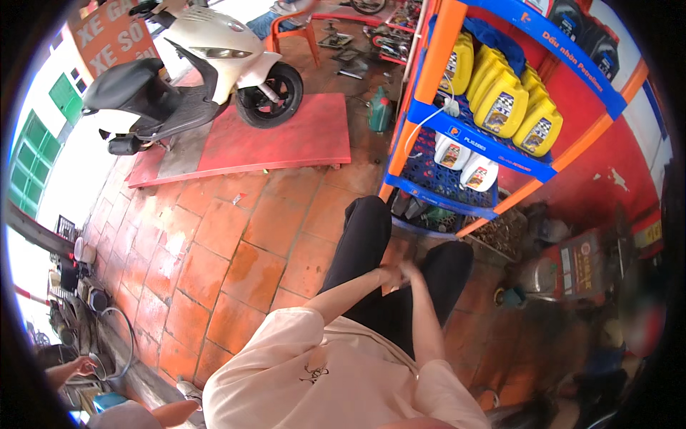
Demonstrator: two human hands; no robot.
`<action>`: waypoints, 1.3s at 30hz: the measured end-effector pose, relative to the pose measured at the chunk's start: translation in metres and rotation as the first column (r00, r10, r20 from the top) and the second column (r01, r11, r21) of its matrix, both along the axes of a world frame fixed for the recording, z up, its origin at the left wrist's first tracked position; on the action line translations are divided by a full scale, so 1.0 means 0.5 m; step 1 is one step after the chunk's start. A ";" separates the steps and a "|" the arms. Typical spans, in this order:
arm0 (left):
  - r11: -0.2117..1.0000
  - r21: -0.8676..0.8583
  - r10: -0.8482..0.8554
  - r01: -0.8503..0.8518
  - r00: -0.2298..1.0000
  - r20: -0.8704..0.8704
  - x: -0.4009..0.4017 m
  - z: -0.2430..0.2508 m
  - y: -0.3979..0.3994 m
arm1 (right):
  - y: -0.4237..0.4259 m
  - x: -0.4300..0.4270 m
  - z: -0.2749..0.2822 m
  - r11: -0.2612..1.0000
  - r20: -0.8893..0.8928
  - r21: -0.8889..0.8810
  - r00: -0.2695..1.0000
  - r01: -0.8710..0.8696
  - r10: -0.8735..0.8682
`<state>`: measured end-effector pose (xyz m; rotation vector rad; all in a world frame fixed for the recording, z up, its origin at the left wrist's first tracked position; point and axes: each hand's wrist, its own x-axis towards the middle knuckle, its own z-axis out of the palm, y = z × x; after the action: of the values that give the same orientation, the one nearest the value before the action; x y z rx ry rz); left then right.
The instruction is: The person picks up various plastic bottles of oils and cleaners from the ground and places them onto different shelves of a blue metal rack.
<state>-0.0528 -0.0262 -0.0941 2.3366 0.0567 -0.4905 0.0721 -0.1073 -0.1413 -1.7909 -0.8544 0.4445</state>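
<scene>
My left hand point(392, 276) and my right hand point(410, 271) meet between my knees, over dark trousers point(356, 257). Both are small and blurred; their fingers overlap, and whether anything lies between them cannot be told. Beyond my knees stands an orange and blue rack point(471, 142) with yellow oil bottles point(501, 110) and white bottles point(478, 171). A white scooter point(225, 43) rests on a low red platform point(289, 134) at the upper left.
Orange tiles point(214, 273) cover the floor. A green bottle point(379, 110) stands beside the rack. At lower left another person's hand point(83, 366) is near a hose point(130, 343) and machine parts. On the right is a red, boxy machine point(581, 265). An orange chair point(292, 35) stands behind the scooter.
</scene>
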 end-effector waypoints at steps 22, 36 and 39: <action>0.940 0.265 -0.249 0.215 0.963 0.103 -0.116 -0.035 -0.041 | -0.032 -0.189 0.137 0.768 0.026 -0.605 0.958 -0.211 0.284; 0.921 -0.069 0.035 0.384 0.094 0.995 -0.573 0.956 -0.115 | -0.080 -0.235 0.150 0.996 0.037 0.074 0.998 0.051 -0.054; 0.790 0.017 0.036 0.613 -0.074 0.997 -0.646 1.002 -0.143 | -0.063 -0.235 0.190 0.998 0.238 0.032 0.969 0.055 -0.061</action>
<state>-0.3757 -0.0978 0.4067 1.5898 -1.2336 1.0629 -0.0453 -0.1389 -0.0461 -1.8649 -0.9655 0.1807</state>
